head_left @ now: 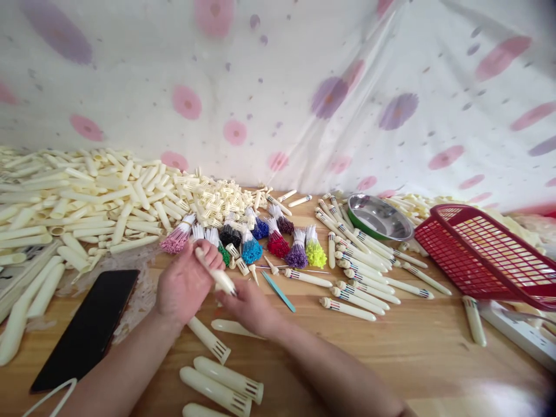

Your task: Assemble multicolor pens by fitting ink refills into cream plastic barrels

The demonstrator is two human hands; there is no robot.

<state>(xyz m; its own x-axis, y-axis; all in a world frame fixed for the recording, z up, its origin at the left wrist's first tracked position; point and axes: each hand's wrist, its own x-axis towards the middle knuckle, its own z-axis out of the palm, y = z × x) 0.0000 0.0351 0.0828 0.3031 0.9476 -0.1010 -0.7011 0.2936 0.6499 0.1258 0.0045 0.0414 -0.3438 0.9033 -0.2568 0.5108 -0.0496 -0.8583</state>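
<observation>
My left hand is closed around a cream plastic pen barrel, which points down and to the right. At the barrel's lower end, the fingers of my right hand pinch it, partly covering dark slots there. Just behind my hands, bundles of thin refills with coloured ends stand in a row, among them pink, blue, red, purple and yellow. Beneath my wrists lie several slotted barrels. A turquoise strip rests to the right of my right hand.
A big heap of cream barrels covers the left back, with small slotted parts beside it. Assembled multicolour pens lie at right. Around them are a steel bowl, a red basket, a power strip and a phone.
</observation>
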